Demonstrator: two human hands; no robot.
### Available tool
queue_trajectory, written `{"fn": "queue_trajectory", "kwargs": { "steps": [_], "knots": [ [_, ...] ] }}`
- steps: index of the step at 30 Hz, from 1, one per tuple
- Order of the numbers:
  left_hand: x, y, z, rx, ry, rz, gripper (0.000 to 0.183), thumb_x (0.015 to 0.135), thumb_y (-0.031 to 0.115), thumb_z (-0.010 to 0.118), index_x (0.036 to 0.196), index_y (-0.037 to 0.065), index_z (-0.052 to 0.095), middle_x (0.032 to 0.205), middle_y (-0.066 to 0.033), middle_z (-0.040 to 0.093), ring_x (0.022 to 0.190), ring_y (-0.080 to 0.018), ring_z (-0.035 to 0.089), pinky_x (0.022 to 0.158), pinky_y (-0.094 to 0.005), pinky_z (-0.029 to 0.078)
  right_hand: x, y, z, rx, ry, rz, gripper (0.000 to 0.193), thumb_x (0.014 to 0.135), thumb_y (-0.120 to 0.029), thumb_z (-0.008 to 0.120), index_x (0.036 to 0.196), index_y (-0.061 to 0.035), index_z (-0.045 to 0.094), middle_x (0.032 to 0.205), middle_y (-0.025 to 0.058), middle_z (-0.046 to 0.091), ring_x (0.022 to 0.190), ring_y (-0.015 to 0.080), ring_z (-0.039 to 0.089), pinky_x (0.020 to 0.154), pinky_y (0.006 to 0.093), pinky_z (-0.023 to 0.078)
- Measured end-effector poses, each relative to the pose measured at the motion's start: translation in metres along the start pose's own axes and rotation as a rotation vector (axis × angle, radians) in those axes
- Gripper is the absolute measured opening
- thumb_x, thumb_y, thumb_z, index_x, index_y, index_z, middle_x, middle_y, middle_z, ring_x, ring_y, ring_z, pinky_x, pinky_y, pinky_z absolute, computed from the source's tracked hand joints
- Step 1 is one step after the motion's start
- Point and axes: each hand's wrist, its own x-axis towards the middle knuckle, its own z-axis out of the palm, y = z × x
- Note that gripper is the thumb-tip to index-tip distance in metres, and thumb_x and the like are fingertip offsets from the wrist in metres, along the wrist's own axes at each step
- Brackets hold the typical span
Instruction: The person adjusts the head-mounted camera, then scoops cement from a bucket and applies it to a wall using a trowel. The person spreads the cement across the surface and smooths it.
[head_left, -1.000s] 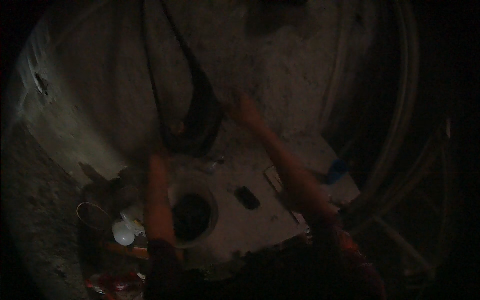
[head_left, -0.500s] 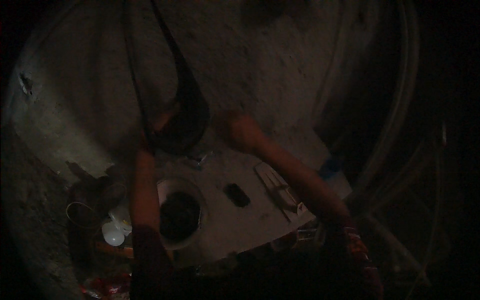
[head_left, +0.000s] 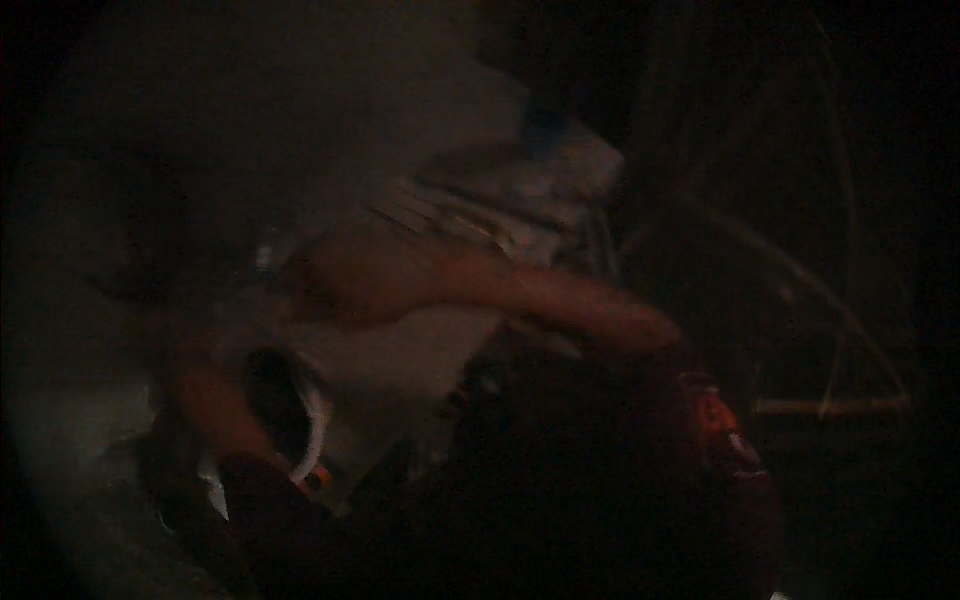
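Pretty dark and smeary shot, so not much can be pinned down. The right hand [head_left: 340,285] is seen stretched across the pale, flat-topped slab with a round dark opening [head_left: 400,360], with its forearm running off toward 4 o'clock; whether the fingers are spread or closed on anything can't be told through the blur. The left hand [head_left: 215,405] sits at about 9 o'clock of the round dark opening [head_left: 275,405], right by its white rim, and its grip can't be made out either. The slab itself looks rigid and heavy, probably stone or ceramic, so it would likely be chipped rather than bent, and is best taken by an outer edge with both hands, not by the thin rim. Some pale ridged clutter [head_left: 470,215] is seen at 12 o'clock of the right hand.
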Motion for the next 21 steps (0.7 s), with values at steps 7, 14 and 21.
{"fn": "queue_trajectory", "kwargs": {
  "steps": [7,14,21],
  "knots": [
    [-0.047,0.009,0.042,-0.017,0.055,0.004,0.032,0.093,0.020,0.062,0.124,0.012,0.066,0.109,-0.0072,0.066,0.096,-0.0189,0.063,0.083,-0.0329,0.050,-0.332,-0.034,-0.051,0.236,0.191,0.866,0.047,0.095,-0.036,0.065,0.130,-0.0049,0.061,0.129,0.0144,0.064,0.115,0.0305,0.063,0.101,0.0398,0.047],
    [-0.134,0.118,0.122,0.014,0.180,0.251,0.031,0.093,0.017,0.062,0.123,0.012,0.066,0.106,-0.0071,0.067,0.094,-0.0181,0.063,0.081,-0.0322,0.051,-0.497,-0.171,0.054,0.484,0.445,1.415,0.049,0.093,-0.031,0.068,0.133,-0.0048,0.058,0.128,0.0154,0.064,0.119,0.0279,0.061,0.102,0.0399,0.047],
    [-0.458,0.289,0.277,-0.279,-1.396,0.165,0.031,0.092,0.015,0.062,0.123,0.013,0.066,0.104,-0.0070,0.068,0.092,-0.0174,0.064,0.079,-0.0315,0.052,-0.651,-0.258,0.144,0.667,0.969,1.469,0.043,0.089,-0.024,0.073,0.127,-0.0058,0.061,0.121,0.0117,0.066,0.112,0.0222,0.063,0.097,0.0390,0.050]
  ]
}}
